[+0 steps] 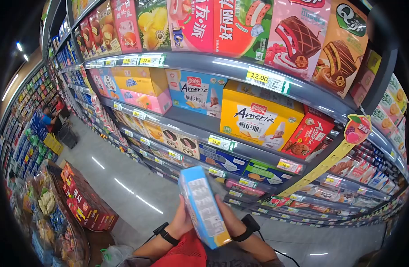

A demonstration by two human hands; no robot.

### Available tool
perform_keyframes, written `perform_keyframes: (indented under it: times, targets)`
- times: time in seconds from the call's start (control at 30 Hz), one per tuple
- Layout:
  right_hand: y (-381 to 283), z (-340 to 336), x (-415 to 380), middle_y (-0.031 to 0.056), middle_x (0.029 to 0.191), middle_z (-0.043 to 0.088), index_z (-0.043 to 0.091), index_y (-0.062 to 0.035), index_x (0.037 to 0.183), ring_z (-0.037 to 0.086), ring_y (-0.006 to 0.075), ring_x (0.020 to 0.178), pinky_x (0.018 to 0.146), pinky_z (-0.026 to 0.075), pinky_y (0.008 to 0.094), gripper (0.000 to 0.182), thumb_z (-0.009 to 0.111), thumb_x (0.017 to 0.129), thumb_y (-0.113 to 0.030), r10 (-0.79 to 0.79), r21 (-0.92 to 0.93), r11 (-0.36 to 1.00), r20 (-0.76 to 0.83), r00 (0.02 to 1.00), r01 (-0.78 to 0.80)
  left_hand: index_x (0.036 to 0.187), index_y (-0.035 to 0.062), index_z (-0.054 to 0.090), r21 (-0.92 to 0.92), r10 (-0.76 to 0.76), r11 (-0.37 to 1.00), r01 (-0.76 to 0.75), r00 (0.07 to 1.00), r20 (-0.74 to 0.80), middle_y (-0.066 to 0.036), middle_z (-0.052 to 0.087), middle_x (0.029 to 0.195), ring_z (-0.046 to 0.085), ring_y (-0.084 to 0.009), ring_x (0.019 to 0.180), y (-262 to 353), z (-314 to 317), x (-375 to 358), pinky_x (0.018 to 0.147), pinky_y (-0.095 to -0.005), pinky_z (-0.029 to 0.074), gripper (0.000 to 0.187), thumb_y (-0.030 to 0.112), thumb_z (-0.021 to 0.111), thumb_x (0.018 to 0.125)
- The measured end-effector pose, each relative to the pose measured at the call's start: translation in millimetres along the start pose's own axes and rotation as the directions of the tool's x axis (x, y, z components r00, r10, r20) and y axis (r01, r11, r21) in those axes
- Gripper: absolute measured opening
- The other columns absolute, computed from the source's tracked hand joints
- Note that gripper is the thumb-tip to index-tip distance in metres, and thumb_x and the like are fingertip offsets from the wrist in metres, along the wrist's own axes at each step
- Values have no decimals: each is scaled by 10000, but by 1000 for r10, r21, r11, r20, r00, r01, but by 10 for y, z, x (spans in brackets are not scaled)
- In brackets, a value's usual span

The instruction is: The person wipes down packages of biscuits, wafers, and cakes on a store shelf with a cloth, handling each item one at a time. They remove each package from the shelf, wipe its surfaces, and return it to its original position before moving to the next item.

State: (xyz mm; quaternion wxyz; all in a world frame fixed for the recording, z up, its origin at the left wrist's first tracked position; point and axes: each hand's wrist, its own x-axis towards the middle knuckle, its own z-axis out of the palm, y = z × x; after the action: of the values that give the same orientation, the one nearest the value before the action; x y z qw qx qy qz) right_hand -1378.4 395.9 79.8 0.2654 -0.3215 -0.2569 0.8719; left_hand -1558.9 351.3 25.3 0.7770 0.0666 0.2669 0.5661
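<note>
A light blue box (201, 209) with a printed white side panel and a yellow-orange lower corner is held tilted in front of my body. My left hand (181, 220) presses on its left side and my right hand (230, 218) on its right side; several fingertips are hidden behind it. Past the box, a shelf holds a blue Ameria biscuit box (197, 94), a large yellow Ameria box (260, 118) and a red Ameria box (310, 135). Both wrists wear black straps.
The upper shelf carries snack boxes, among them a pink one (298, 38). A yellow hanging strip (318, 167) runs down the shelf front. On the left are stacked red cartons (86, 200) and a bin of bagged goods (57, 222). A person (51, 119) stands by a cart (67, 134) in the aisle.
</note>
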Motion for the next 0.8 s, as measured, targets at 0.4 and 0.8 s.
perform_keyframes:
  times: [0.4,0.8]
  targets:
    - [826,-305,144,52,1134,669,638,38,1239,561,113,1011,907,458,288,584,426,1090,-485,-84,-641,768,-89,992,7,1466,30,436,105,340,925,-366,918,207,-178,584,1350,576,-298,1227,347,-572,-49,1066,-399,486,557,400,478,1052]
    - [358,223,-213,191,1620,327,374,56,1515,261,293,1522,1227,190,374,519,422,1081,-224,-232,-490,817,204,951,304,1467,70,455,-58,429,903,-425,891,150,-130,628,1259,579,-284,1212,497,-734,296,1059,-419,475,585,431,555,1018]
